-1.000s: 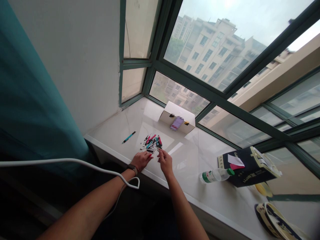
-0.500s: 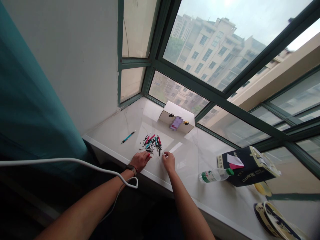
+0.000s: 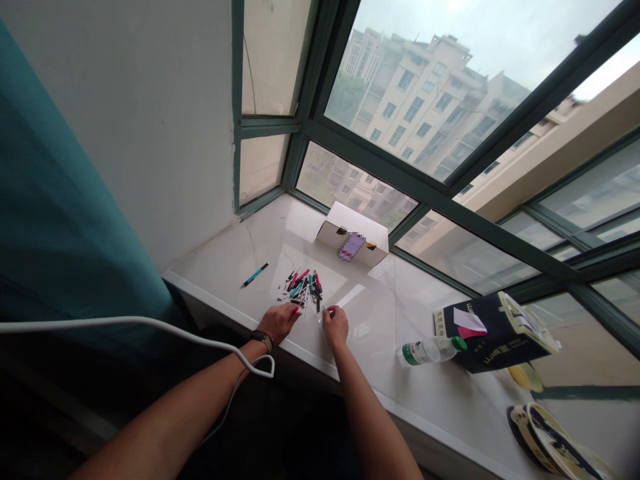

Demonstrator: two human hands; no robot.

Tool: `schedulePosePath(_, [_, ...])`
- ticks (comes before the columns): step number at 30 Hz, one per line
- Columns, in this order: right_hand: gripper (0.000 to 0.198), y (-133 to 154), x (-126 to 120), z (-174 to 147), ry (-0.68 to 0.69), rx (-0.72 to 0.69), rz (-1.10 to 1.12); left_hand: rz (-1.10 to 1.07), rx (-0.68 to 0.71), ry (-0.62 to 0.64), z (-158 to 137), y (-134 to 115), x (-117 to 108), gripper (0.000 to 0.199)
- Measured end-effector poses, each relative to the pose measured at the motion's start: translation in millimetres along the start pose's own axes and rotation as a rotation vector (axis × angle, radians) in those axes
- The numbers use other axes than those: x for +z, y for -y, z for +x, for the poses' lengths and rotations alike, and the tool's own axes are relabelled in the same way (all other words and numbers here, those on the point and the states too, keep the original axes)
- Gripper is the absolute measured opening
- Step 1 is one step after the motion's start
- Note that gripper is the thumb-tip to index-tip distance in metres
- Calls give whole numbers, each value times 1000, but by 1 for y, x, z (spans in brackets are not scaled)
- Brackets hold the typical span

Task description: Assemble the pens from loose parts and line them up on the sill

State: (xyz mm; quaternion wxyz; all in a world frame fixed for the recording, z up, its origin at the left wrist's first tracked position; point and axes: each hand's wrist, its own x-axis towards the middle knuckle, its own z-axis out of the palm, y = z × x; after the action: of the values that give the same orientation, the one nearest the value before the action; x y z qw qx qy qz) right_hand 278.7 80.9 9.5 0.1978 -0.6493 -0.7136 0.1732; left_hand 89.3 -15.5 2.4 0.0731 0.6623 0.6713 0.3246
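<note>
On the white sill lies a loose pile of pen parts (image 3: pixel 306 287), with black, red, teal and silvery pieces mixed together. My left hand (image 3: pixel 278 324), a watch on its wrist, is at the near left edge of the pile. Its closed fingertips pinch a small red pen part (image 3: pixel 299 311). To the right of it, my right hand (image 3: pixel 336 325) hovers low by the pile, thumb and fingers pressed together. What they pinch is too small to name. A teal and black pen (image 3: pixel 255 275) lies whole, apart from the pile on the left.
Against the window stands a white box (image 3: pixel 353 233) with a blurred purple patch in front. A plastic bottle (image 3: pixel 431 351) with a green cap lies to the right, beside a dark paper bag (image 3: pixel 495 333). A white cable (image 3: pixel 150 323) crosses over my left forearm.
My right hand has shifted slightly left and its fingers look more curled. The left hand stays nearly in place with the red part. The pile looks the same.
</note>
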Motion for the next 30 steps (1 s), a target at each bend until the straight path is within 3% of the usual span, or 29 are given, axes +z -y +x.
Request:
schedulePosePath(6, [29, 0, -6, 2, 10, 8, 55, 1, -7, -12, 0, 0, 0, 36])
schedulePosePath(11, [24, -2, -7, -2, 9, -7, 66, 16, -2, -10, 0, 0, 2, 37])
schedulePosePath(19, [22, 4, -4, 3, 27, 11, -34, 1, -3, -13, 0, 0, 1, 36])
schedulePosePath(30, [19, 5, -4, -1, 36, -108, -51, 47, 3, -4, 0, -2, -2, 37])
